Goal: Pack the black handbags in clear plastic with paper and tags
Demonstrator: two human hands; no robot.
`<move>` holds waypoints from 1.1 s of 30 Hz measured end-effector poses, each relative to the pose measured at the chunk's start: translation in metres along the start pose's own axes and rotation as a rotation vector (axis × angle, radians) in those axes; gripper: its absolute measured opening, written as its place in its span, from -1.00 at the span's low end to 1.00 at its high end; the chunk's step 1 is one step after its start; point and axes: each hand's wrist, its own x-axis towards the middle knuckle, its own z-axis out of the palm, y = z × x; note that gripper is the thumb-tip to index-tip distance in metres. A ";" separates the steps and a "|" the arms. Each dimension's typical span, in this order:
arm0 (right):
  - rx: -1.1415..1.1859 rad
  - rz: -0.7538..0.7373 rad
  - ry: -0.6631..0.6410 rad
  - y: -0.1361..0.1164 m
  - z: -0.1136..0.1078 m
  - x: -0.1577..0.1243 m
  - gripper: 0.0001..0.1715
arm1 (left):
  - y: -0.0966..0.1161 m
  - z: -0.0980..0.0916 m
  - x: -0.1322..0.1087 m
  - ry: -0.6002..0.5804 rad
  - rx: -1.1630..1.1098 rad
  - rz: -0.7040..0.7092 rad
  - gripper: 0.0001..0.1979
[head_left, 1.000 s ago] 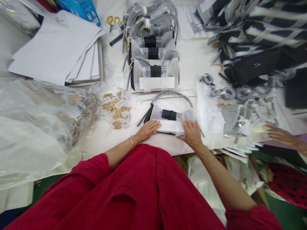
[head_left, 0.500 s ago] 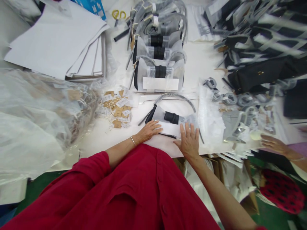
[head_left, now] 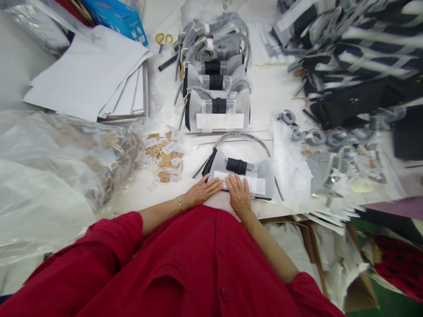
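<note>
A black handbag (head_left: 264,169) wrapped in translucent covering lies in front of me, its wrapped handle (head_left: 244,135) arching away from me. Across its near side runs a white paper strip (head_left: 258,186). My left hand (head_left: 202,192) rests flat on the strip's left end, fingers stretched out. Close beside it, my right hand (head_left: 239,194) lies flat on the strip's middle with its fingers extended. Neither hand grips anything. A black strap end (head_left: 209,164) sticks out at the bag's left side.
Behind stands a row of similar wrapped bags (head_left: 218,105). Brown and white tags (head_left: 165,158) lie to the left, near plastic bags (head_left: 42,176) and a stack of white sheets (head_left: 89,75). On the right are white foam sheets (head_left: 291,163), rolled straps (head_left: 315,136) and black bags (head_left: 350,103).
My right hand has slid left along the paper strip, from its right end to its middle. My left hand stays at the left end. Another person's hand at the right has left the view.
</note>
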 end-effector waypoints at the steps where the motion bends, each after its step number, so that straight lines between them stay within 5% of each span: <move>1: -0.002 0.005 0.002 -0.001 0.000 0.000 -0.28 | 0.000 0.001 -0.003 -0.022 0.019 0.013 -0.48; 12: 0.246 0.086 -0.001 -0.008 -0.021 0.008 -0.33 | -0.009 0.010 0.003 0.072 0.091 0.031 -0.54; 15: 0.588 0.380 0.121 -0.028 -0.033 -0.004 -0.44 | -0.013 0.014 0.004 0.099 0.065 0.024 -0.56; 19: 1.377 1.148 0.135 -0.056 -0.028 -0.020 -0.58 | -0.015 0.019 0.004 0.115 0.037 0.031 -0.56; 22: 1.864 1.520 0.147 -0.062 -0.017 -0.007 -0.72 | -0.014 0.021 0.002 0.103 0.020 0.019 -0.55; 27: 2.065 1.701 0.427 -0.061 -0.013 0.029 -0.82 | -0.014 0.022 0.003 0.101 -0.014 -0.005 -0.54; 33: 1.990 1.738 0.339 -0.059 -0.011 0.040 -0.70 | -0.013 0.017 0.005 0.087 -0.066 -0.044 -0.44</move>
